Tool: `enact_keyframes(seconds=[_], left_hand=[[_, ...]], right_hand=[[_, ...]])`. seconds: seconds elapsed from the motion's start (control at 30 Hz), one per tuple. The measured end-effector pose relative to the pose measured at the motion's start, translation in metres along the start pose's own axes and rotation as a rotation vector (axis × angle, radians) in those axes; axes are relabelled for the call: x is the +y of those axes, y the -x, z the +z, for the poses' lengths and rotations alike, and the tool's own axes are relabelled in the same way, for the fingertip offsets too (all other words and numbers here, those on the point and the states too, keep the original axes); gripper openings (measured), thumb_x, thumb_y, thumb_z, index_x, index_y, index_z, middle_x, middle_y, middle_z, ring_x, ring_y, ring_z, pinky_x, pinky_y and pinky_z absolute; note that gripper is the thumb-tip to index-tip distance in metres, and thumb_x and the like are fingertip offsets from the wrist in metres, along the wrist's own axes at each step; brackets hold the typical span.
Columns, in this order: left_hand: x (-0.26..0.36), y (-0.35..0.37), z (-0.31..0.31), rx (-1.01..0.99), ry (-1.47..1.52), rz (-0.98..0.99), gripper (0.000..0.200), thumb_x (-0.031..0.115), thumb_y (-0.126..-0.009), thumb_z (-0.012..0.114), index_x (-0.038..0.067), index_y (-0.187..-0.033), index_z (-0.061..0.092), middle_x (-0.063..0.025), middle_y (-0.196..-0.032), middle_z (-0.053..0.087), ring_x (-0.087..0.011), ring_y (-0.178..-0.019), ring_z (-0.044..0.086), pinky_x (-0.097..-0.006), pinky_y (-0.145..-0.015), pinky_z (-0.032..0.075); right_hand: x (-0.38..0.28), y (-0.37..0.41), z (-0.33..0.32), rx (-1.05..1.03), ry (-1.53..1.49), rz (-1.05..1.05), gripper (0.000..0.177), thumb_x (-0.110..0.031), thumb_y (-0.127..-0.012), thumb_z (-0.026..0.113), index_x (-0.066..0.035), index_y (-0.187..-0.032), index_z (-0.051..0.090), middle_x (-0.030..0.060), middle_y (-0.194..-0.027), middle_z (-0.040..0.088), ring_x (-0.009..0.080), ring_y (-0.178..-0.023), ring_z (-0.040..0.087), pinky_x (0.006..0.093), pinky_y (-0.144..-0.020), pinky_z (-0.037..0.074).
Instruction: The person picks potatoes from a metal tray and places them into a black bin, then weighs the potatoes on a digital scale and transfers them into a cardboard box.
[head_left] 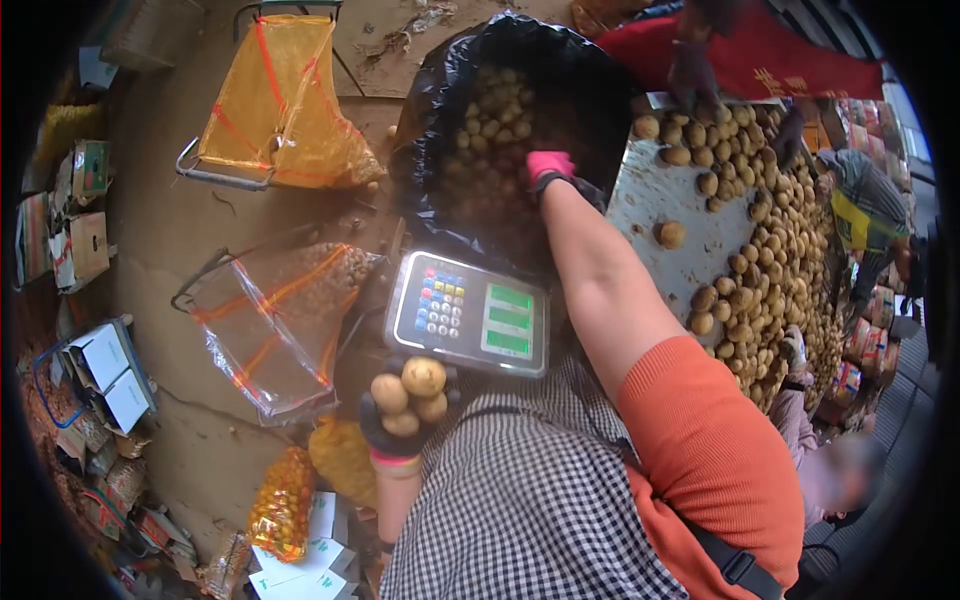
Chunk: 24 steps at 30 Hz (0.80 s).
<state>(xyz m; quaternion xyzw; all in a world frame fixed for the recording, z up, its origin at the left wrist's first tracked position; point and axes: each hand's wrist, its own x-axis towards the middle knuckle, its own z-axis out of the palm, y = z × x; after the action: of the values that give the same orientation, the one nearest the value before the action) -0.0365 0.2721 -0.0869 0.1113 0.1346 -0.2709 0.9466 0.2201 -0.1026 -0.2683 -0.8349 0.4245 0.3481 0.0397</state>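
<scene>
Place: produce-packing area | heaped potatoes (790, 275) | digital scale (470, 312) | mesh sack (240, 125) | cardboard cartons (88, 245)

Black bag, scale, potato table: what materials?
Black bag: thin glossy plastic film, likely; crinkles and sharp highlights. Scale: face looks like smooth plastic, given its sheen and rounded corners; body unclear. Potato table: dull gray sheet, flat, smudged; perhaps metal or painted board.
</scene>
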Motion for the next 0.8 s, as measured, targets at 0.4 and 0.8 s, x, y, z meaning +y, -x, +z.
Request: enact_keyframes(seconds=[0.4, 0.8], left_hand=[[-0.01, 0.006, -0.013, 0.061, 0.267, 0.085, 0.071, 0.053, -0.095, 0.054, 0.005, -0.146, 0.043, -0.025, -0.145, 0.047, -0.0501, -0.133, 0.044, -0.0624, -0.106, 0.04], [-0.012, 0.002, -0.008, 0.109, 0.26, 0.04, 0.073, 0.059, -0.093, 0.051, 0.01, -0.147, 0.044, -0.0236, -0.148, 0.043, -0.0485, -0.135, 0.041, -0.062, -0.109, 0.036]], right_hand=[[-0.009, 0.005, -0.048, -0.362, -1.131, -0.605, 0.038, -0.038, -0.096, 0.06, -0.004, -0.111, 0.071, 0.0127, -0.107, 0.072, 0.0281, -0.115, 0.062, 0.035, -0.104, 0.044], [0.073, 0.1, 0.044, -0.02, 0.343, -0.947, 0.031, -0.032, -0.089, 0.06, -0.012, -0.11, 0.071, 0.0101, -0.106, 0.072, 0.0278, -0.103, 0.067, 0.0411, -0.092, 0.049]])
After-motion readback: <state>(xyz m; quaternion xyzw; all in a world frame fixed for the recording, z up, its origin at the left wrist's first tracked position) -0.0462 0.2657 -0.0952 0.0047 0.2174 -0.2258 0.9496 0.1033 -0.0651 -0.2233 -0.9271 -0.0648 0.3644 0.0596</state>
